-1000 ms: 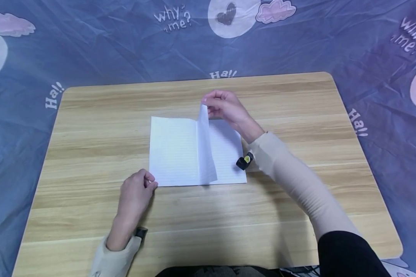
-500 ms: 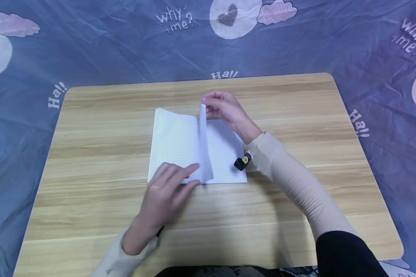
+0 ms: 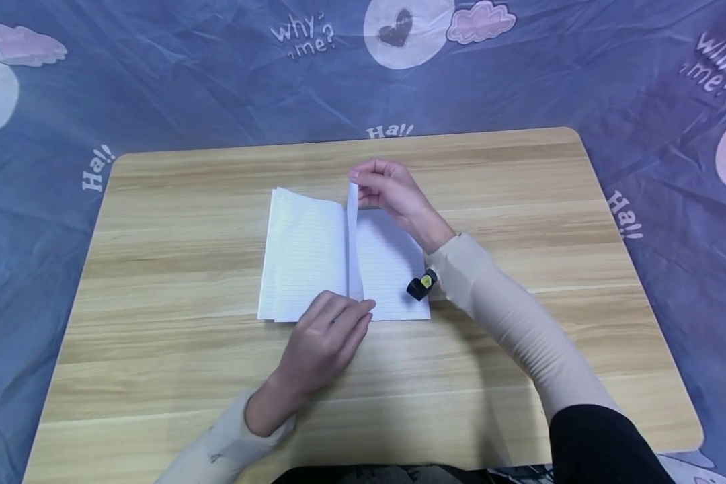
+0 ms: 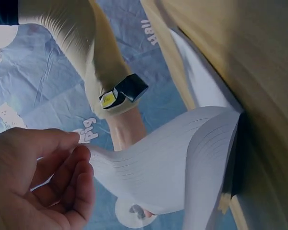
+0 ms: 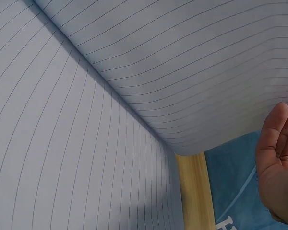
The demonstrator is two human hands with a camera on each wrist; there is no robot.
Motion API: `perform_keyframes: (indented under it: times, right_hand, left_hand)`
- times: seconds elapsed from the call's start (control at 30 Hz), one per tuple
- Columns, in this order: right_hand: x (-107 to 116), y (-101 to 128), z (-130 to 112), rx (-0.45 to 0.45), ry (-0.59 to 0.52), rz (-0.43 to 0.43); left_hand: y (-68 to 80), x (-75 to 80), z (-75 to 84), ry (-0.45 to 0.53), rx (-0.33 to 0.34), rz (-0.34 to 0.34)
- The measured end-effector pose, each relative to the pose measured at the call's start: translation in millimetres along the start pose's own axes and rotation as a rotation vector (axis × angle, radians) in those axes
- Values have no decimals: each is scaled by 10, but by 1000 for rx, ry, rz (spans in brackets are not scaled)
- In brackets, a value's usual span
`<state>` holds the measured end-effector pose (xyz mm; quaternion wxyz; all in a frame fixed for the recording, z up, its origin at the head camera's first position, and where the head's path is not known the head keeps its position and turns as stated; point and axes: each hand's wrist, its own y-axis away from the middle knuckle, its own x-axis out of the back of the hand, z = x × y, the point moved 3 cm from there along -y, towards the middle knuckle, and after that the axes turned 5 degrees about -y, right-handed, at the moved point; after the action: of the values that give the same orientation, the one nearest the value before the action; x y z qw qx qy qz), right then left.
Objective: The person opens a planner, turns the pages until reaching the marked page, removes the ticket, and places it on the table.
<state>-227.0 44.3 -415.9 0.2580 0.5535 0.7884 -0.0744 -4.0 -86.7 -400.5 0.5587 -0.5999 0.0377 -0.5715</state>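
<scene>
An open notebook [image 3: 305, 259] with ruled white pages lies on the wooden table. One page [image 3: 353, 252] stands up near the middle fold, seen almost edge-on from the head. At its far corner, my right hand [image 3: 390, 191] pinches the paper between thumb and fingers. My left hand [image 3: 323, 339] is at the near end and pinches the other corner of that page. The left wrist view shows the left thumb and fingertips [image 4: 81, 151] meeting at the edge of the curved page [image 4: 144, 167]. Ruled lines fill most of the right wrist view.
The wooden table [image 3: 157, 269] extends around the notebook on all sides. A blue patterned cloth [image 3: 218, 81] covers the area beyond its edges. A small black wrist camera [image 3: 421, 285] hangs from the right sleeve over the right-hand page.
My left hand has moved right from the notebook's near left corner to the raised page and now pinches it. The left pages' far edge has lifted slightly. My right hand has barely moved.
</scene>
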Motion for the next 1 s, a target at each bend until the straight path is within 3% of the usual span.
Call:
perform_keyframes:
  times: [0.3, 0.5, 0.63, 0.77, 0.93, 1.0]
  right_hand:
    - [14, 15, 7, -15, -4, -2]
    - [221, 57, 4, 5, 18, 38]
    - [440, 89, 26, -1, 93, 82]
    - [648, 111, 42, -7, 336, 90]
    - [850, 138, 33, 38, 942, 91]
    - [902, 137, 37, 69, 1136, 90]
  left_hand:
    - [83, 50, -14, 13, 98, 203]
    - [207, 143, -108, -16, 237, 205]
    - [288, 219, -191, -41, 332, 182]
    - [375, 284, -275, -66, 414, 154]
    - [471, 359, -367, -119, 518, 100]
    - [495, 379, -395, -139, 561, 72]
